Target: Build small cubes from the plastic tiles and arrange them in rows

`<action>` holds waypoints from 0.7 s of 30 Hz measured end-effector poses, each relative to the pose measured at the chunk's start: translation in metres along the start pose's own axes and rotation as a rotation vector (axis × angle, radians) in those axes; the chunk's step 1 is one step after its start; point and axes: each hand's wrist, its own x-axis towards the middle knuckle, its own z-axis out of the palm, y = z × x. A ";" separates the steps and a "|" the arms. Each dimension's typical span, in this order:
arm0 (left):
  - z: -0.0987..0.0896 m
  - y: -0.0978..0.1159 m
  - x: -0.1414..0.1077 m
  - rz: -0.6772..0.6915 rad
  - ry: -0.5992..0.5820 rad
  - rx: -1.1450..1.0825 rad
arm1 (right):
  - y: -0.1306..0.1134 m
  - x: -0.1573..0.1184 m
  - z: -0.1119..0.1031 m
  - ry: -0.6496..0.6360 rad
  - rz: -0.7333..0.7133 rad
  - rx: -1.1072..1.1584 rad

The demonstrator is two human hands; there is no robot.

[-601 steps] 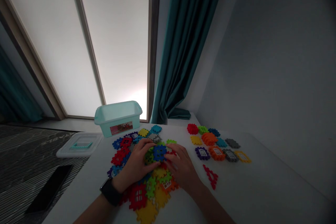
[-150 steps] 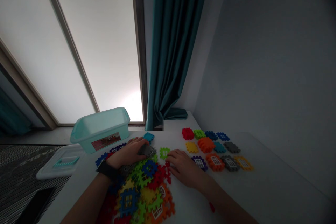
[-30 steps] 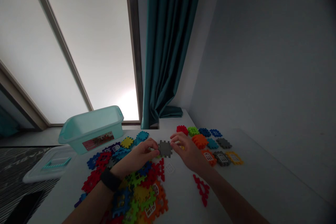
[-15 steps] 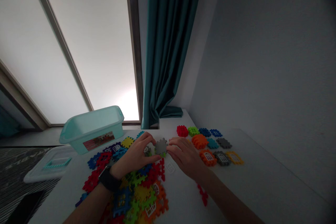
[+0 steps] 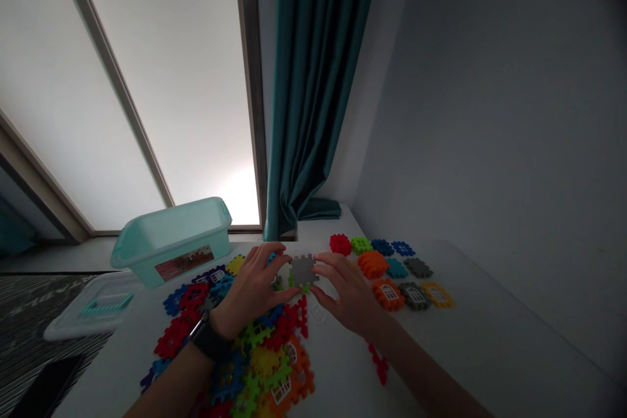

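Note:
My left hand (image 5: 252, 289) and my right hand (image 5: 343, 294) hold a grey interlocking plastic tile (image 5: 302, 269) from either side, just above the white table (image 5: 470, 333). A green tile (image 5: 298, 286) sits against its lower edge, partly hidden. Below my wrists lies a loose heap of multicoloured window tiles (image 5: 259, 356). A white window insert (image 5: 318, 313) lies near my right hand, and a red tile strip (image 5: 377, 362) lies below that hand.
Sorted tiles, including a red one (image 5: 340, 244) and an orange one (image 5: 388, 294), lie in rows at the right. A mint plastic box (image 5: 171, 241) stands at the far left edge, near its lid (image 5: 93, 317). A black phone (image 5: 46, 388) lies on the dark floor.
The grey tile has shifted slightly up and right. My left hand has risen and turned, bringing its fingers higher on the tile.

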 end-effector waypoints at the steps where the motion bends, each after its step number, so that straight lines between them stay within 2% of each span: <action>1: 0.000 0.001 0.000 -0.006 -0.003 -0.013 | 0.000 0.000 0.000 0.002 0.000 -0.002; 8: 0.001 0.006 0.000 -0.038 -0.008 -0.064 | -0.002 0.001 -0.001 0.023 -0.031 -0.025; 17: 0.003 0.013 0.004 -0.020 0.010 -0.078 | 0.002 -0.004 -0.007 -0.015 0.016 -0.022; 21: 0.007 0.023 0.004 -0.019 0.013 -0.076 | -0.002 -0.010 -0.013 0.014 0.039 -0.058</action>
